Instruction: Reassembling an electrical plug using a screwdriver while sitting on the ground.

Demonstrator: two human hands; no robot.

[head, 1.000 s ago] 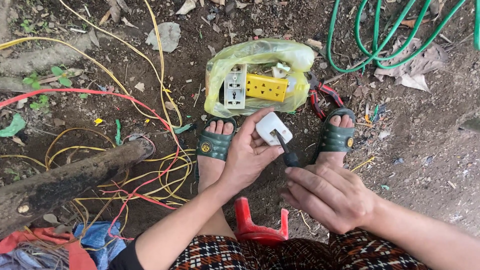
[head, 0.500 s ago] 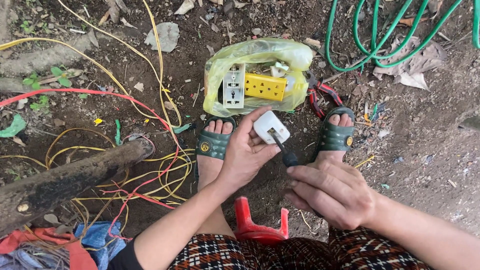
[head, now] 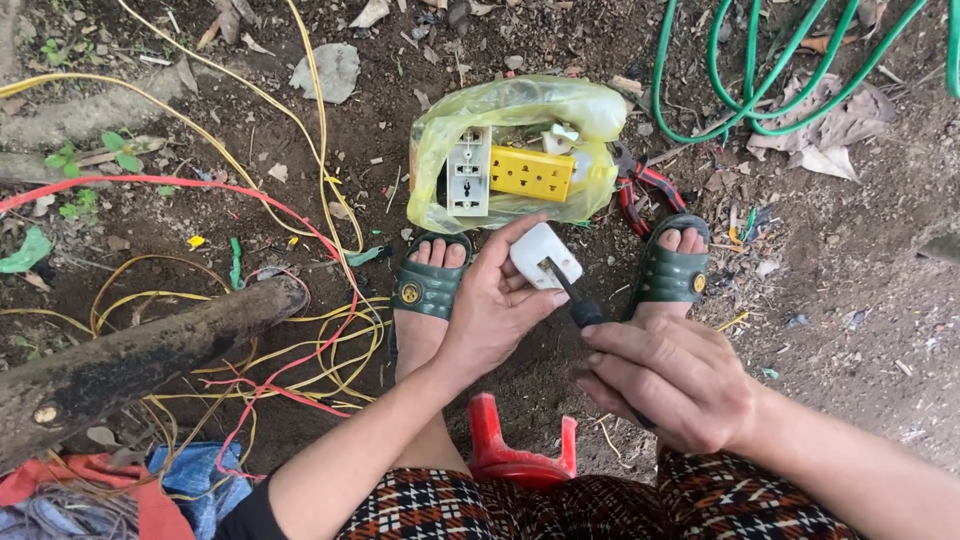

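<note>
The left hand point(head: 495, 310) pinches a small white socket block point(head: 545, 256) between fingers and thumb, above the sandalled feet. The right hand point(head: 670, 380), just below it, grips a black-handled screwdriver point(head: 572, 295) whose tip meets the block.

bare dirt ground point(head: 860, 330), daylight

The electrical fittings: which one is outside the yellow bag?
The small white fitting held in the left hand; the white and yellow sockets lie inside the bag.

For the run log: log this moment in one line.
left hand: holds white plug | right hand: screwdriver tip on plug
</note>
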